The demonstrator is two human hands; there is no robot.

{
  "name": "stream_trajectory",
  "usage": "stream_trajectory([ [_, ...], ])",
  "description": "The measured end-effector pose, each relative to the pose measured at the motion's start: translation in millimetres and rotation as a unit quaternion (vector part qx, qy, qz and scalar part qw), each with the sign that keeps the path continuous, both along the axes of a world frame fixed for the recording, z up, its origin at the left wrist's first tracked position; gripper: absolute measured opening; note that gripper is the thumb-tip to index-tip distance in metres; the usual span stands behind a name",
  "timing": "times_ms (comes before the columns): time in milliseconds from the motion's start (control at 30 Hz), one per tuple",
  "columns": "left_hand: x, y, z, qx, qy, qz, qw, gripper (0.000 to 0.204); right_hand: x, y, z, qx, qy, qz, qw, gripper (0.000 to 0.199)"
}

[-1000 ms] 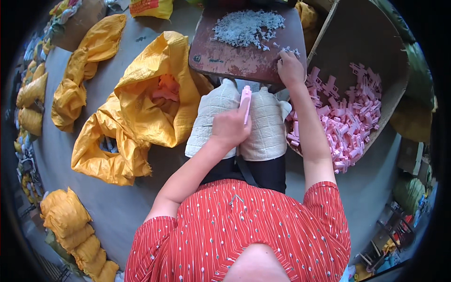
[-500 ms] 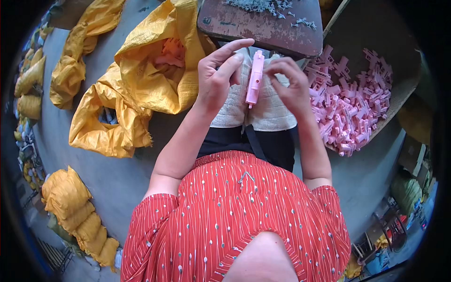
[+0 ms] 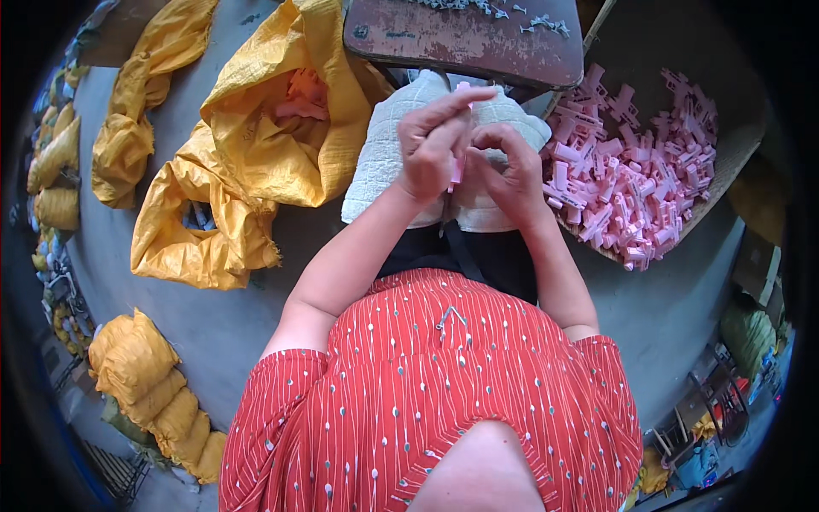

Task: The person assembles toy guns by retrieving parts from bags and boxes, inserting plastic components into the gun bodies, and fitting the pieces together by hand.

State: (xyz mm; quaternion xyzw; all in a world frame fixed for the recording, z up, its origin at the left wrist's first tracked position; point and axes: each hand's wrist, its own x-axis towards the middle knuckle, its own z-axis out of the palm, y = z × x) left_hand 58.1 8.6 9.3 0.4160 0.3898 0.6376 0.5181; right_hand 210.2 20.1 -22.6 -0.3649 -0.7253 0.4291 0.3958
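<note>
A long pink plastic piece (image 3: 457, 171), like part of a toy pistol, is upright between my knees. Off-white quilted pads (image 3: 375, 149) cover both knees. My left hand (image 3: 431, 147) is in front of the piece and hides its middle. Its index finger stretches to the right over the piece, while the thumb and other fingers are bent in. Close on the right side, my right hand (image 3: 509, 171) has its thumb and index fingertip drawn together in a pinch by the piece. Whatever either hand pinches is hidden or too small to make out.
A worn brown stool (image 3: 461, 43) ahead bears small pale plastic parts (image 3: 546, 24). To the right, a large container (image 3: 735, 171) holds a heap of pink toy pieces (image 3: 627, 183). Open yellow woven sacks (image 3: 239, 77) stand left, one with orange-pink pieces inside. Stacked yellow sacks (image 3: 145, 384) lie lower left.
My left hand has moved right, over the pink piece, covering most of it. My right hand has shifted slightly left and down. The view has shifted slightly.
</note>
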Motion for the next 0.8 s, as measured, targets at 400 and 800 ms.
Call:
stream_trajectory([
  [400,-1,-1,10,0.028,0.004,0.005,1.000,0.038,-14,4,13,-0.017,-0.041,-0.038,0.998,0.032],
  [800,9,5,-9,0.010,0.266,0.046,0.963,0.031,-6,10,-21,0.006,-0.146,-0.001,0.989,0.019],
])
